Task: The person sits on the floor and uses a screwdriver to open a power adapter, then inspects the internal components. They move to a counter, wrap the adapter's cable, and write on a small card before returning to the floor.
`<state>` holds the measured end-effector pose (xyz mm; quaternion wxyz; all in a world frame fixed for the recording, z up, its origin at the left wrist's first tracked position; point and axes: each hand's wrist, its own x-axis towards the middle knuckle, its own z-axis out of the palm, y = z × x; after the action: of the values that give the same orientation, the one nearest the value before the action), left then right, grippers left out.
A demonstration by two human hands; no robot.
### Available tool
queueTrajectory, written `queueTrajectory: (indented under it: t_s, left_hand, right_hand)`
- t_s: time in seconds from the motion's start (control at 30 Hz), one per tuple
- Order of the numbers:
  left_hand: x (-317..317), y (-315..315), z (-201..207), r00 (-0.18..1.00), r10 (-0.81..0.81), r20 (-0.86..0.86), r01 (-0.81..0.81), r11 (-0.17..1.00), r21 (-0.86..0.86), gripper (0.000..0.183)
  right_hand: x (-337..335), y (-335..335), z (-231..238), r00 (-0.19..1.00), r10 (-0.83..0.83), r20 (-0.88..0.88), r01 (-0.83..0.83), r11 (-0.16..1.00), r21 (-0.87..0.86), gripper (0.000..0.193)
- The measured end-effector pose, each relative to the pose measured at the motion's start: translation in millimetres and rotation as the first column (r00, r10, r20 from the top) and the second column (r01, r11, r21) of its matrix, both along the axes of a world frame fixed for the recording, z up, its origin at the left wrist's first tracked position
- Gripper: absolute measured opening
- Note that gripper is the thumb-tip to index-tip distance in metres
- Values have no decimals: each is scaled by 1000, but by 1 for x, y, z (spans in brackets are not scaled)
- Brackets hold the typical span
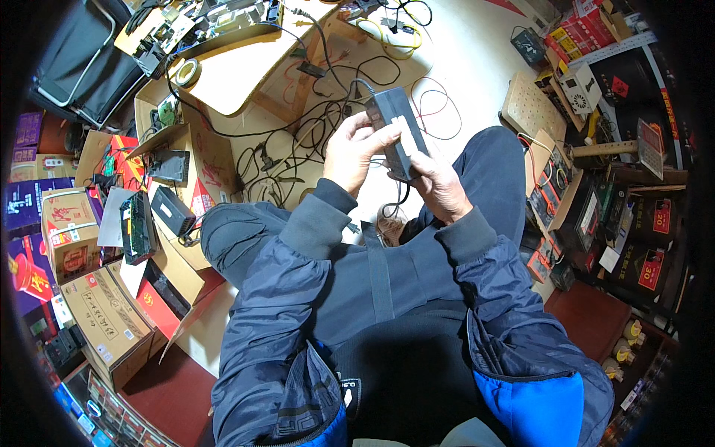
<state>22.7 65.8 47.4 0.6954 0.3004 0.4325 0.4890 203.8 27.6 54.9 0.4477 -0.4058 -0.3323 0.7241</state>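
A black power adapter (392, 102) is held up over my lap, tilted, with a cord running from its far end and another cord (400, 200) hanging from its near end. A white label (407, 140) shows on its upper face. My left hand (356, 146) grips the adapter's left side, with the thumb on the face by the label. My right hand (441, 185) closes round the near right end, thumb on top. Some of the fingers of both hands are hidden beneath the adapter.
Tangled black cables (279, 160) cover the floor beyond my knees. A wooden table (237, 73) with a tape roll (188, 72) stands at the far left. Cardboard boxes (104, 316) crowd the left, one open box (212, 160) near my knee. Boxed goods (646, 246) line the right.
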Motion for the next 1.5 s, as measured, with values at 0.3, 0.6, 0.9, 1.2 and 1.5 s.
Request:
queueTrajectory:
  t_s: [0.3, 0.6, 0.9, 1.2, 1.5]
  left_hand:
    - [3, 2, -9, 998, -10, 66, 12, 1000, -21, 38]
    - [4, 3, -7, 997, -8, 79, 10, 1000, -20, 36]
    - [3, 1, -4, 994, -12, 106, 20, 997, -77, 50]
    - [0, 3, -10, 991, -34, 130, 46, 994, -97, 58]
    - [-3, 2, -9, 983, -66, 171, 77, 995, -59, 51]
  right_hand:
    - [18, 5, -5, 947, -228, -228, 168, 953, -253, 59]
    - [20, 5, -8, 928, -233, -291, 151, 949, -278, 60]
    - [14, 3, -10, 958, -165, -233, 127, 977, -170, 49]
    - [5, 1, 1, 994, 8, -108, -10, 1000, -10, 68]
    - [5, 1, -4, 999, 41, 5, -41, 998, 57, 83]
